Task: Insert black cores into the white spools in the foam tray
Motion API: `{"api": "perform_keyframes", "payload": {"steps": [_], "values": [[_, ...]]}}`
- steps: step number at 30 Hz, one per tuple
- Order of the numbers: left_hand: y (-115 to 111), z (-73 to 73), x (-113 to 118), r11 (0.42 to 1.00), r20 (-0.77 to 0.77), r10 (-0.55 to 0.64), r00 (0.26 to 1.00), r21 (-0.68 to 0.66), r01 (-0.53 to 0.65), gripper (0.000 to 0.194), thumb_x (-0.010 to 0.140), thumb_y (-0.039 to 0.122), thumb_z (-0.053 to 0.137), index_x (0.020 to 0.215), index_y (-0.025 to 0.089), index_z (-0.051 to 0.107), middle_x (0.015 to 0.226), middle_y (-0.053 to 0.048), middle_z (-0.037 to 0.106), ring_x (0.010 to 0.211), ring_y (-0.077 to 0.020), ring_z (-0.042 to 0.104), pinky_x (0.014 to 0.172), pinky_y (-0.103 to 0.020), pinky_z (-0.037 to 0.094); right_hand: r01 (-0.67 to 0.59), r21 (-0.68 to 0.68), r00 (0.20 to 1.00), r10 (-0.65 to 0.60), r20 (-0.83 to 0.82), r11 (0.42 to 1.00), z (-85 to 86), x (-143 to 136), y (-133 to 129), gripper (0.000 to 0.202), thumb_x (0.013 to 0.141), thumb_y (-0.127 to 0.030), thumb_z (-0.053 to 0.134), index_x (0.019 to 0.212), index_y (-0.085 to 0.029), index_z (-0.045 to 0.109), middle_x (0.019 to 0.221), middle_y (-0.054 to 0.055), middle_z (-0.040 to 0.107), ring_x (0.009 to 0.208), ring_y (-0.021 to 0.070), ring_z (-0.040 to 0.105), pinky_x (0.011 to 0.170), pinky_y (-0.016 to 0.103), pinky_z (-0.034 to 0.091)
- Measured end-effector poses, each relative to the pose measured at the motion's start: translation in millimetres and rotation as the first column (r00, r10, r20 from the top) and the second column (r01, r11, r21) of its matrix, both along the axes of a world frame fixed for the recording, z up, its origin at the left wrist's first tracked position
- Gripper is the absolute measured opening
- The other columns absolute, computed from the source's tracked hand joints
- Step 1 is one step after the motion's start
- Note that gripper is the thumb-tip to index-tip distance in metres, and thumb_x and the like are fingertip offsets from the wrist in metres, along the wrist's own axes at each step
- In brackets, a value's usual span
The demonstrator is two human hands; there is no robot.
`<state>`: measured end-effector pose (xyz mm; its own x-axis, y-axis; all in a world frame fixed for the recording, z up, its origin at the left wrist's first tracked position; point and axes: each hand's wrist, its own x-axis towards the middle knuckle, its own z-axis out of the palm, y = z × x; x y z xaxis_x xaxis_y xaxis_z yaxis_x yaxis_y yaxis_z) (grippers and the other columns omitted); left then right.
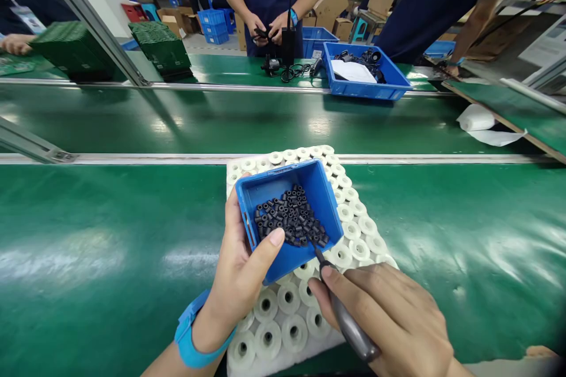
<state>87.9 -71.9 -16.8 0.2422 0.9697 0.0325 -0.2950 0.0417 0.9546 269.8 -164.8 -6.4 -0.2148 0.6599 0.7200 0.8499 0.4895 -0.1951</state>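
My left hand, with a blue wristband, grips a small blue bin by its left side, thumb over the near rim. The bin is tilted towards me and holds many short black tubular pieces. In my right hand is a slim hand tool with a dark grey handle; its thin tip reaches among the pieces at the bin's near right corner. I cannot make out the tip's exact shape. Beneath the bin lies a white sheet of round white parts in rows, with holes in their centres.
Across the green bench runs a metal strip. Farther back are a blue crate with black parts, stacks of green boards, a white roll and a metal post. Facing me, a person handles a small black item.
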Motion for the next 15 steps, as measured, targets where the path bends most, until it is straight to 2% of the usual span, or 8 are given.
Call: {"api": "perform_keyframes", "payload": {"steps": [5,9,12,15], "values": [[0,2.4,-1,0.998,0.025,0.014,1.0,-0.065,-0.013,0.079,0.095,0.036,0.075,0.163,0.038,0.033,0.143,-0.004,0.068,0.13,-0.0293,0.068,0.112,-0.046,0.059,-0.022,0.035,0.999,0.021,0.047,0.999,-7.1,1,5,0.024,0.086,-0.011,0.086,0.108,-0.009,0.078,0.075,0.004,0.073,0.064,0.016,0.067,0.058,0.033,0.051],[1,3.2,-2,0.986,0.082,0.003,0.997,-0.166,0.01,0.079,0.094,0.038,0.076,0.163,0.036,0.036,0.139,-0.004,0.071,0.134,-0.03,0.066,0.114,-0.047,0.057,-0.055,0.113,0.998,0.053,0.02,0.992,-13.8,7,6,0.022,0.086,-0.008,0.085,0.107,-0.009,0.079,0.078,0.005,0.074,0.072,0.0166,0.072,0.064,0.03,0.059],[2,3.2,0,0.975,0.096,-0.01,0.995,-0.222,0.031,0.077,0.094,0.039,0.076,0.162,0.037,0.04,0.142,-0.004,0.07,0.139,-0.0306,0.062,0.118,-0.047,0.055,-0.077,0.139,0.997,0.075,0.018,0.987,-16.5,12,0,0.019,0.087,-0.006,0.083,0.104,-0.014,0.079,0.081,0.004,0.076,0.079,0.0178,0.077,0.071,0.029,0.065],[3,2.7,1,0.962,0.108,0.01,0.994,-0.272,0.02,0.08,0.092,0.04,0.078,0.162,0.04,0.04,0.145,-0.004,0.069,0.137,-0.0316,0.064,0.114,-0.046,0.057,-0.051,0.136,0.999,0.052,0.002,0.989,-21.9,19,-16,0.02,0.086,-0.007,0.083,0.099,-0.022,0.079,0.085,0.0,0.078,0.084,0.0186,0.079,0.081,0.03,0.069]]}}
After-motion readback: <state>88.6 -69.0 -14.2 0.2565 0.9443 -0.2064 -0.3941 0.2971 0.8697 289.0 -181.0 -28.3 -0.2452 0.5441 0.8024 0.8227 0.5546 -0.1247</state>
